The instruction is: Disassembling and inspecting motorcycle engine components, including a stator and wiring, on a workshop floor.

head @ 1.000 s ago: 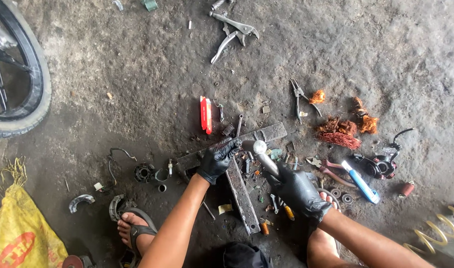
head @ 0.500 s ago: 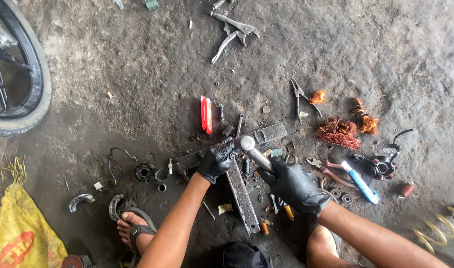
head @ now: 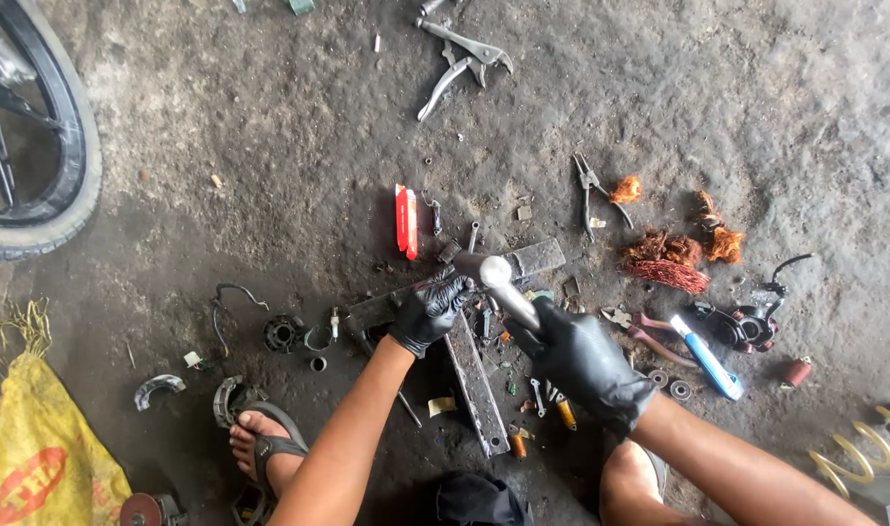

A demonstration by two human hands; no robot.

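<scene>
Both my hands wear black gloves. My left hand (head: 427, 310) presses a small dark part down on crossed flat metal bars (head: 474, 385) lying on the oily ground. My right hand (head: 583, 358) grips the handle of a steel hammer (head: 499, 278), whose head sits just above the bars, close to my left fingers. What the left fingers pinch is too small and dark to identify.
A red utility knife (head: 406, 221) lies beyond the bars. Locking pliers (head: 462, 58) lie further out, small pliers (head: 591, 190) and copper wire bundles (head: 669, 258) to the right. A blue-handled tool (head: 706, 356), a tyre (head: 46, 146), a yellow sack (head: 36, 458), a spring (head: 859, 463) and my sandalled foot (head: 265, 438) surround me.
The hammer head has moved left and forward along the bars, closer to my left hand. My left hand has stayed in place on the bars.
</scene>
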